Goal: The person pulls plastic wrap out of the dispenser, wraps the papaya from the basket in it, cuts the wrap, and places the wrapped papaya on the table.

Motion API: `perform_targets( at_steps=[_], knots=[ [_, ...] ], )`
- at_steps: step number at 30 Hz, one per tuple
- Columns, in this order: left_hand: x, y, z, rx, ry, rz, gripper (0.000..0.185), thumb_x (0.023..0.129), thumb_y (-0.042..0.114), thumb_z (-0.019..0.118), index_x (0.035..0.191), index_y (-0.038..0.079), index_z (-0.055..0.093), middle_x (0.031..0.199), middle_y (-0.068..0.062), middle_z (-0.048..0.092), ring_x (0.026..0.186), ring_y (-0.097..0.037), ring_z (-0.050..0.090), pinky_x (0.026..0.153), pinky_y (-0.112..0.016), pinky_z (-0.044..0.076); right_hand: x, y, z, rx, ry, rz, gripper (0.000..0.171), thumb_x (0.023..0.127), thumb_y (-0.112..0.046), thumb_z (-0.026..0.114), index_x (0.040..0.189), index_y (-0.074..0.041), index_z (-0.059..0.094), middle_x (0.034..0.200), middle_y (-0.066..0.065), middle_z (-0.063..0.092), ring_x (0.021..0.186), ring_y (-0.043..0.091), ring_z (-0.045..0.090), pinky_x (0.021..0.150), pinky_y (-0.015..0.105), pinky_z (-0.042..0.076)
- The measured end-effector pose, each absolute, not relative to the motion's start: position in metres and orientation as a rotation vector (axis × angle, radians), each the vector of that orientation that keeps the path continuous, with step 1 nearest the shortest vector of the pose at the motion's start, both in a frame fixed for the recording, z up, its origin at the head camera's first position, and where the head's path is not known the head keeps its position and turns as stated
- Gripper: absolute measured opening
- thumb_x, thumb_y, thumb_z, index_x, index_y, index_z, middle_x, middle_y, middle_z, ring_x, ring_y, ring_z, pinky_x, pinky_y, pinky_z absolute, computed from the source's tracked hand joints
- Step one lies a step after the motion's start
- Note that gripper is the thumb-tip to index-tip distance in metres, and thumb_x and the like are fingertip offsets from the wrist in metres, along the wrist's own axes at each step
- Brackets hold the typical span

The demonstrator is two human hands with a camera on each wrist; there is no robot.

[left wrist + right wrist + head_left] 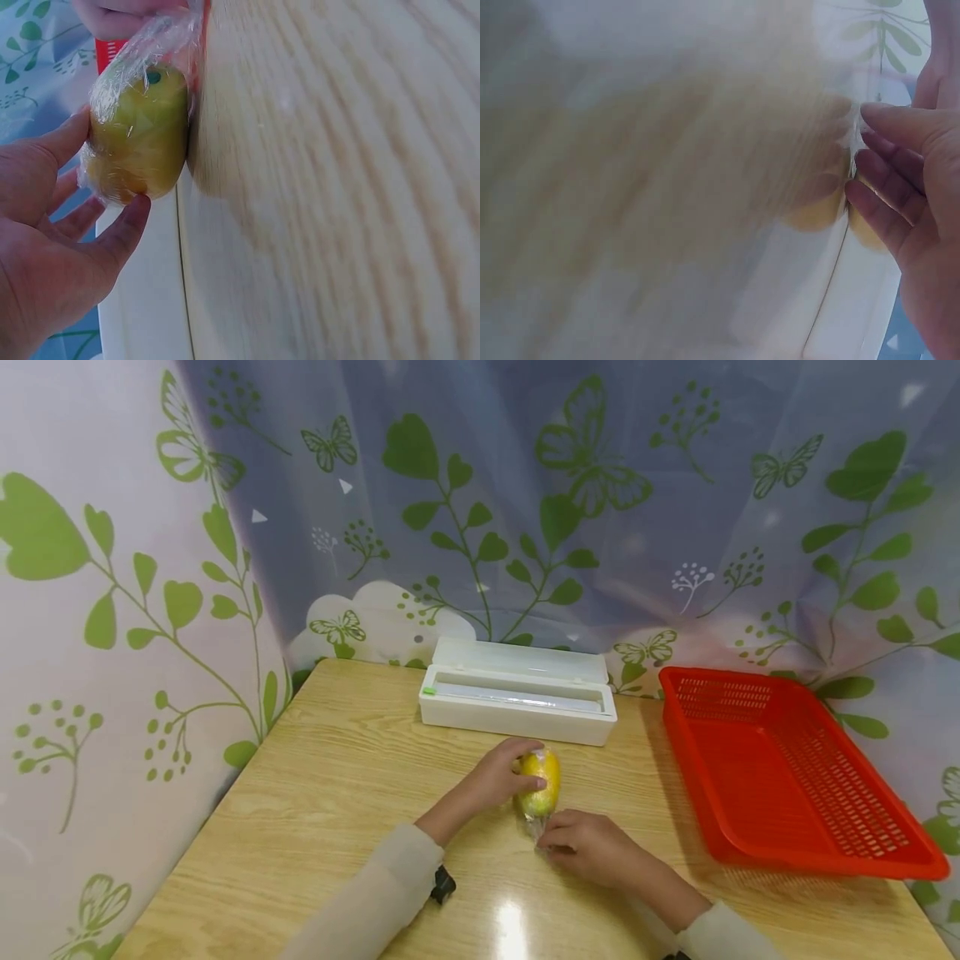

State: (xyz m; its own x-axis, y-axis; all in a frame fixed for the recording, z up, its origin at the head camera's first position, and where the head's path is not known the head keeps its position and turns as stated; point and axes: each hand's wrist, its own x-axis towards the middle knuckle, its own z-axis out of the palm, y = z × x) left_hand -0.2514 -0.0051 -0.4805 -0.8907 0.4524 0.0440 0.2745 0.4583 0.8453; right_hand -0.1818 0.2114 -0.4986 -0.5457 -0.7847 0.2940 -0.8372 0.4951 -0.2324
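Note:
A yellow-green mango (549, 774) lies on the table, covered in clear plastic wrap (166, 46). My left hand (501, 774) holds it from the left, thumb on the near side and fingers curled over its far end. In the left wrist view the left fingertips (136, 209) press the film against the fruit. At the near end, my right hand (594, 847) pinches the loose, gathered tail of the wrap. From the right wrist, the right hand (919, 176) hides most of the mango (866, 227), and its fingertips are close to the tabletop.
Behind the hands stands a white wrap dispenser box (517, 724), lid raised, with a roll of film (517, 696) inside. A red slotted plastic basket (708, 777) sits at the right on the wooden table (300, 793). A printed curtain (480, 510) closes off the back and sides.

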Motion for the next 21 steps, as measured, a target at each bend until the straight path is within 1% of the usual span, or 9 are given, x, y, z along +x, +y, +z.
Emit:
perform_targets(
  at_steps=[3, 6, 10, 17, 21],
  knots=[
    [-0.252, -0.005, -0.481, 0.640, 2.525, 1.402, 0.061, 0.093, 0.029, 0.074, 0.148, 0.016, 0.050, 0.153, -0.006, 0.046, 0.136, -0.027, 0.049, 0.108, -0.043, 0.047, -0.177, 0.208, -0.497, 1.382, -2.580, 0.541, 0.014, 0.084, -0.010, 0.082, 0.096, -0.017, 0.079, 0.096, -0.009, 0.068, 0.085, 0.003, 0.062, 0.072, 0.016, 0.054],
    [-0.252, -0.005, -0.481, 0.648, 2.531, 1.398, 0.062, 0.093, 0.028, 0.074, 0.148, 0.015, 0.050, 0.153, -0.007, 0.046, 0.136, -0.027, 0.049, 0.108, -0.043, 0.047, -0.172, 0.205, -0.493, 1.366, -2.570, 0.567, 0.015, 0.083, -0.007, 0.082, 0.095, -0.014, 0.078, 0.095, -0.007, 0.068, 0.086, 0.005, 0.064, 0.073, 0.017, 0.055],
    [-0.252, -0.005, -0.481, 0.644, 2.535, 1.393, 0.061, 0.093, 0.028, 0.074, 0.148, 0.016, 0.050, 0.153, -0.008, 0.046, 0.136, -0.027, 0.049, 0.108, -0.042, 0.047, -0.167, 0.202, -0.489, 1.379, -2.512, 0.562, 0.016, 0.080, -0.002, 0.083, 0.093, -0.011, 0.078, 0.094, -0.005, 0.068, 0.085, 0.007, 0.064, 0.074, 0.017, 0.055],
    [-0.252, -0.006, -0.482, 0.621, 2.528, 1.396, 0.059, 0.094, 0.028, 0.073, 0.148, 0.015, 0.050, 0.153, -0.007, 0.046, 0.133, -0.027, 0.051, 0.105, -0.043, 0.050, -0.171, 0.200, -0.477, 1.421, -2.406, 0.574, 0.018, 0.078, 0.002, 0.083, 0.090, -0.010, 0.077, 0.091, -0.005, 0.066, 0.082, 0.006, 0.063, 0.072, 0.012, 0.052],
    [-0.251, -0.007, -0.481, 0.633, 2.520, 1.398, 0.060, 0.095, 0.028, 0.072, 0.149, 0.015, 0.049, 0.153, -0.008, 0.045, 0.131, -0.028, 0.052, 0.102, -0.041, 0.051, -0.177, 0.201, -0.469, 1.391, -2.401, 0.615, 0.019, 0.078, 0.004, 0.083, 0.092, -0.008, 0.077, 0.092, -0.004, 0.067, 0.081, 0.007, 0.063, 0.071, 0.012, 0.052]
  ],
)
